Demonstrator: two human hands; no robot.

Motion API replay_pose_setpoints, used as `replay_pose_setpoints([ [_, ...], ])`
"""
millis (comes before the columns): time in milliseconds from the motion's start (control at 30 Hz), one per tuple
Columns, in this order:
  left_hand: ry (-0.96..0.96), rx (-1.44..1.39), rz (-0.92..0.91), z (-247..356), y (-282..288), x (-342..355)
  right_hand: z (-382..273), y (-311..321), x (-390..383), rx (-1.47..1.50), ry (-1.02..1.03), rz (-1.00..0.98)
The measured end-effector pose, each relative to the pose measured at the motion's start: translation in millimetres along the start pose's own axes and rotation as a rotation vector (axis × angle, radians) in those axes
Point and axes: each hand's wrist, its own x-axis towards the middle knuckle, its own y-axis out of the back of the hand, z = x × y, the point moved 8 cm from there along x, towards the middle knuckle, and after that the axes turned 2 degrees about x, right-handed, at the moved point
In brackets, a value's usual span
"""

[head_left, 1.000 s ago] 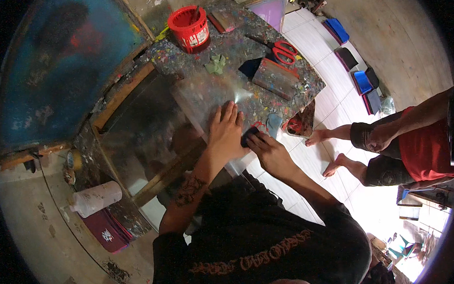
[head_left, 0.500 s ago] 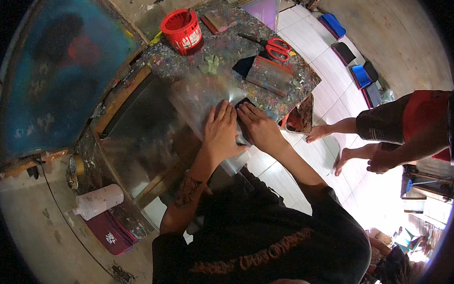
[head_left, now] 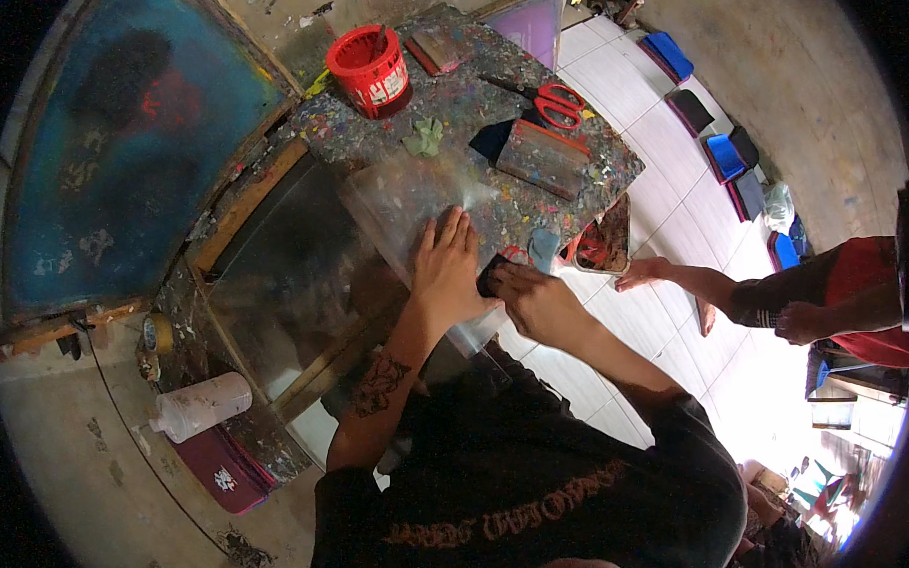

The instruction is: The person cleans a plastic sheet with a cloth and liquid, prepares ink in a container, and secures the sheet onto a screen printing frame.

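A clear plastic sheet (head_left: pixel 390 204) lies over the near edge of the paint-spattered table (head_left: pixel 458 109), part of it hanging toward me. My left hand (head_left: pixel 447 272) is laid flat on the sheet, fingers stretched out and pointing away. Just to its right, my right hand (head_left: pixel 543 303) has its fingers closed on a small dark cloth-like piece (head_left: pixel 490 274), pressed against the sheet's right side. Its exact kind is partly hidden by the fingers. A light blue scrap (head_left: pixel 543 249) lies beyond my right hand.
On the table are a red paint tub (head_left: pixel 369 75), red-handled scissors (head_left: pixel 558 106), squeegees (head_left: pixel 542 159) and a crumpled greenish scrap (head_left: pixel 423 137). A printing screen (head_left: pixel 129 145) leans at left, above a plastic bottle (head_left: pixel 203 405). A person's leg (head_left: pixel 690 278) is at right.
My right hand has drawn the dark piece toward me along the sheet. My left hand stays nearly in place. The other person at right has shifted their legs and arm.
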Motion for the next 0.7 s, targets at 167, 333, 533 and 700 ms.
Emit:
replay_pose_setpoints([
  [167, 0.015, -0.034, -0.046, -0.2, -2.1, 0.1, 8.4, 6.2, -0.2, -0.018, -0.024, 0.192],
  [333, 0.001, 0.016, -0.038, 2.8, -0.2, -1.3, 11.7, -13.6, -23.6, -0.043, -0.027, -0.019],
  [533, 0.007, 0.000, -0.027, 2.5, 0.0, -2.0, 3.1, 1.3, -34.5, -0.140, -0.122, 0.098],
  [700, 0.013, 0.005, -0.055, 2.1, -3.5, -0.7, 6.7, -7.2, -43.4, -0.072, -0.322, 0.047],
])
